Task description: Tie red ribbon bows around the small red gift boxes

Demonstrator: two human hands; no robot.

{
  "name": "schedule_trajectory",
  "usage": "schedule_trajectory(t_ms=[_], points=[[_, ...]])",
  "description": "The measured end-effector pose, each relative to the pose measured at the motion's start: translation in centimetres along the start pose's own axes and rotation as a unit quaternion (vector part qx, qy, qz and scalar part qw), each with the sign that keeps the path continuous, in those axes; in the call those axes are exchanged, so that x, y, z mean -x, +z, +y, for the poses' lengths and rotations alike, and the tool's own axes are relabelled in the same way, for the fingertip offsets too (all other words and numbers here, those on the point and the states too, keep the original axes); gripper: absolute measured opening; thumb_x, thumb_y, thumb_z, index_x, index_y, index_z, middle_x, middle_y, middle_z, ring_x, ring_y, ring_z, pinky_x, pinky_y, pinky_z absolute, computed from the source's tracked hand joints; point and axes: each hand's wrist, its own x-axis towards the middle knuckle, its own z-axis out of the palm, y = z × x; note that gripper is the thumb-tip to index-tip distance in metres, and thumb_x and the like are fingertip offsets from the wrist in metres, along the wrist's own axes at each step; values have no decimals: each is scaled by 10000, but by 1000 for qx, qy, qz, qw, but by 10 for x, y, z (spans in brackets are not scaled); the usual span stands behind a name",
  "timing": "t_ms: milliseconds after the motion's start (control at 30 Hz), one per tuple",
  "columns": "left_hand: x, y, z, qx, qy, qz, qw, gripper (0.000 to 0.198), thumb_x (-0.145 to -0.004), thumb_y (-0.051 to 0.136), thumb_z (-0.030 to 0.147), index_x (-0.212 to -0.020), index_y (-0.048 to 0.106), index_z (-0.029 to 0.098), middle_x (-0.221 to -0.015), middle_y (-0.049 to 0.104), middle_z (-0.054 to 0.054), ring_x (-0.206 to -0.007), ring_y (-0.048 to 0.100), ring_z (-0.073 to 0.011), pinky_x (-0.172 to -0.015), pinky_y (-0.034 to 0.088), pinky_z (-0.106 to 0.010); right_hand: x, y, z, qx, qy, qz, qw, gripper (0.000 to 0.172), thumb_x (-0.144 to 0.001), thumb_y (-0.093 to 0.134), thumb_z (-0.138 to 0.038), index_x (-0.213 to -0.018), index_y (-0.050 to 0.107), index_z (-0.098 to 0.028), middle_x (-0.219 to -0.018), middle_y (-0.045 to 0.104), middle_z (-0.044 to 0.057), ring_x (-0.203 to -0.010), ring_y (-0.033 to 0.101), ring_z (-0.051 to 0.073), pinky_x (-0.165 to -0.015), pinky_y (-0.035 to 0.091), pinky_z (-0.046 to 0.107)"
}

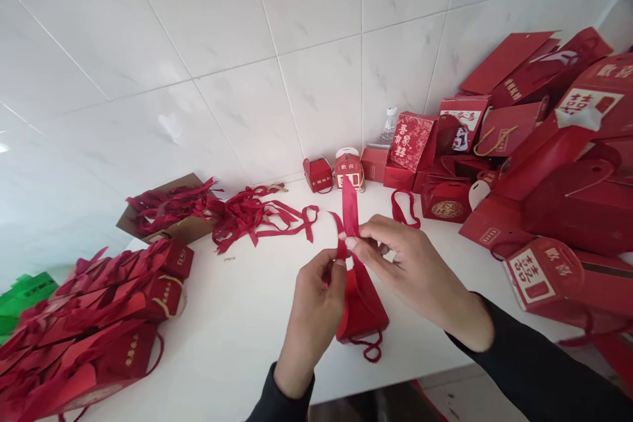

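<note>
A small red gift box (363, 306) with a cord handle stands on the white table (237, 316) near its front edge. A red ribbon (349, 208) rises from the box's top. My left hand (316, 306) is closed, pinching the ribbon's lower part just left of the box top. My right hand (410, 264) is also closed, its fingertips pinching the ribbon just above the left hand's grip. Both sleeves are black.
A pile of loose red ribbons (252, 214) lies behind, beside a cardboard box (171, 211) holding more. Ribboned red boxes (93, 323) are stacked at the left. Several larger red boxes and bags (544, 165) crowd the right. A plastic bottle (390, 125) stands by the tiled wall.
</note>
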Motion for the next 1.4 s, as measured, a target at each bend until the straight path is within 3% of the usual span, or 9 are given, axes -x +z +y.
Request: schedule_trajectory(t_ms=[100,233,367,567,867,1000,1167,1300,1400], points=[[2,3,6,-29,26,-65,997,99,-904,536,247,-856,582,174,-747,561,17,-670,448,-114,-607,374,-234,-7,0,-3,0,-50,-27,998,169,-981,570,-210,-821,624,-220,-926,639,16,-865,624,158,-750,483,272],[0,2,4,2,-5,-33,999,372,-949,512,392,-647,525,176,-590,510,19,-556,405,-106,-536,328,-251,-9,-2,2,16,-53,-117,992,119,-981,581,-264,-1039,678,-228,-1115,703,46,-1102,628,211,-931,478,329],[-2,-6,-3,97,-55,-16,994,478,-965,512,488,-659,654,148,-642,637,-36,-648,563,-139,-681,445,-268,-4,-14,9,14,49,-145,988,183,-1003,531,-307,-1066,684,-229,-999,748,19,-896,681,189,-784,489,304],[1,-12,-5,130,-51,-58,989,184,-878,681,323,-940,770,175,-832,740,-58,-814,665,-187,-785,525,-301,2,-26,19,-22,88,-218,972,307,-1019,478,-375,-898,715,-224,-882,734,15,-813,646,192,-708,455,306],[1,-1,-35,-135,303,101,938,320,-885,598,84,-1090,757,271,-1050,734,-83,-974,695,-209,-832,558,-312,-3,2,45,-204,106,-288,930,263,-1000,515,-403,-1030,683,-203,-926,679,18,-873,618,188,-794,472,318],[8,2,-44,-154,252,187,937,133,-892,656,175,-968,742,242,-847,703,-48,-771,653,-172,-721,525,-273,2,-2,38,-172,122,-208,955,225,-999,537,-399,-958,642,-204,-938,655,8,-855,594,164,-802,449,296],[39,-10,-59,-115,98,155,976,134,-883,685,336,-818,714,223,-703,635,-20,-641,551,-152,-611,444,-263,18,-20,47,-98,153,-128,975,286,-1020,458,-452,-883,558,-223,-769,562,-26,-661,495,141,-656,419,284],[59,-26,-73,85,-139,163,973,363,-810,746,496,-680,589,196,-544,479,32,-527,420,-120,-526,361,-251,35,-28,74,-27,188,-79,979,339,-981,513,-515,-861,594,-208,-779,581,-1,-690,497,163,-640,392,300],[61,-22,-74,252,-176,162,938,411,-822,690,590,-799,673,180,-772,634,-47,-667,519,-155,-608,436,-290,44,-24,87,-51,233,-88,967,369,-951,548,-553,-827,585,-208,-767,575,-6,-685,505,162,-609,376,293]])
